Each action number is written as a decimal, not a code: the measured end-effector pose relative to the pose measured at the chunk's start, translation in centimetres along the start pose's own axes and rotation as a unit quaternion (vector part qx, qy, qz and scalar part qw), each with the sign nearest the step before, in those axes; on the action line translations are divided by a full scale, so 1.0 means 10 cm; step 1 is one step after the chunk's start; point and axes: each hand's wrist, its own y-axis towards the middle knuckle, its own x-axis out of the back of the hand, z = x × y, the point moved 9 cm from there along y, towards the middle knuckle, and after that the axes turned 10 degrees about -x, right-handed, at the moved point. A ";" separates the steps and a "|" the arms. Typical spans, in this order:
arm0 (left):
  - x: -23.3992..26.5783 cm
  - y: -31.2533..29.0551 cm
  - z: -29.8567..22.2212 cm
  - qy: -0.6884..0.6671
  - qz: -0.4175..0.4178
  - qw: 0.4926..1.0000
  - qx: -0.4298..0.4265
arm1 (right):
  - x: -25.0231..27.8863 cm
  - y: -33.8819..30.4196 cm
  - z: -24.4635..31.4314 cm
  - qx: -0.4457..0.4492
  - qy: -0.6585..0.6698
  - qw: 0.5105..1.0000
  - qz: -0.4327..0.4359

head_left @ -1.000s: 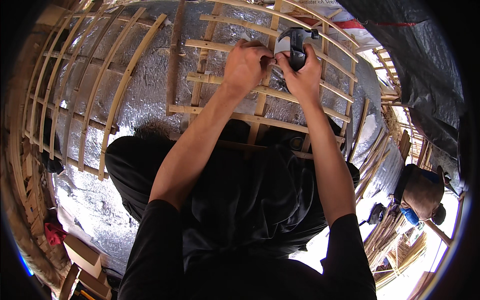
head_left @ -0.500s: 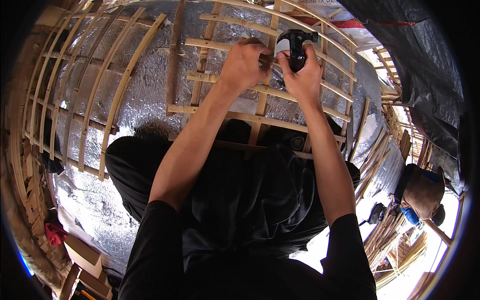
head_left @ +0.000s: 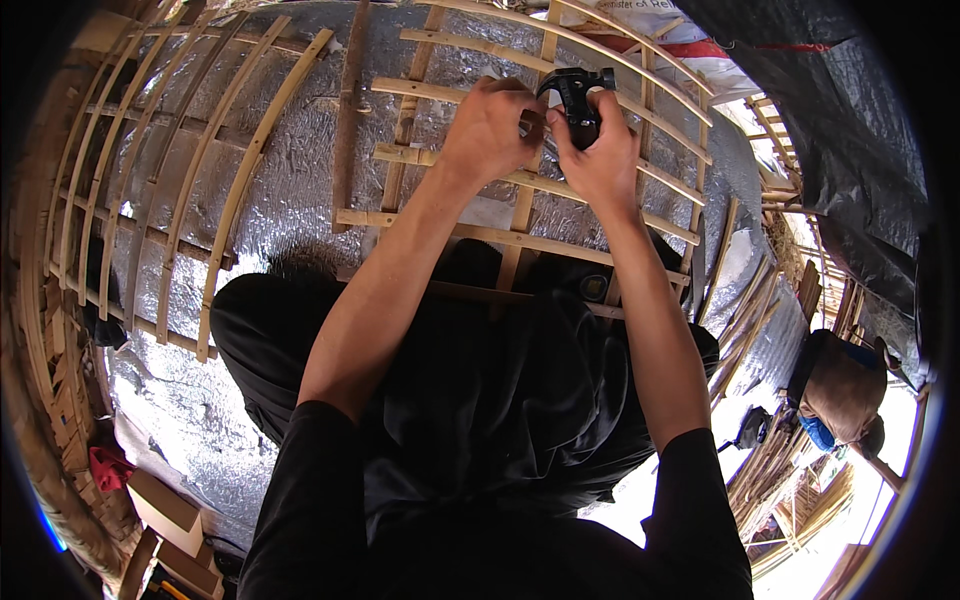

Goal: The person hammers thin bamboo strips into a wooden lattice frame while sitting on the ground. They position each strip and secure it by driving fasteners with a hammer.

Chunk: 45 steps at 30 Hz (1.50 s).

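My right hand [head_left: 602, 150] is wrapped round a black claw hammer [head_left: 574, 92] close to its head. The curved claw points left and the round striking face points right. Just left of it, my left hand [head_left: 495, 125] has its fingers curled in a pinch over a slat; whatever lies between the fingertips is too small to make out. Both hands are over a lattice of split bamboo slats [head_left: 515, 239], where crosswise strips lie on lengthwise ones. The lattice is in front of my knees, and the hammer head is close to my left fingertips.
A second bamboo lattice [head_left: 262, 140] lies to the left on a silvery foil sheet [head_left: 290, 195]. Cardboard boxes [head_left: 165, 512] stand at the lower left. Loose bamboo strips [head_left: 745, 325] and a brown and blue bag [head_left: 842, 385] are at the right, below a dark tarp [head_left: 850, 140].
The hammer has turned and shifted slightly left in my right hand, its claw now beside my left fingers. My left hand has stayed in place.
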 end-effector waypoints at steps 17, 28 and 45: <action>-0.05 -0.06 0.01 0.052 -0.035 0.998 0.019 | 0.20 -0.18 -0.30 -0.196 0.106 0.975 0.010; -0.05 -0.09 0.17 -0.080 -0.047 0.993 0.069 | 0.33 -0.38 -0.30 -0.213 0.060 0.971 0.085; -0.08 -0.05 0.02 0.021 -0.042 0.999 -0.006 | -0.03 0.14 -0.31 -0.175 0.058 0.981 0.053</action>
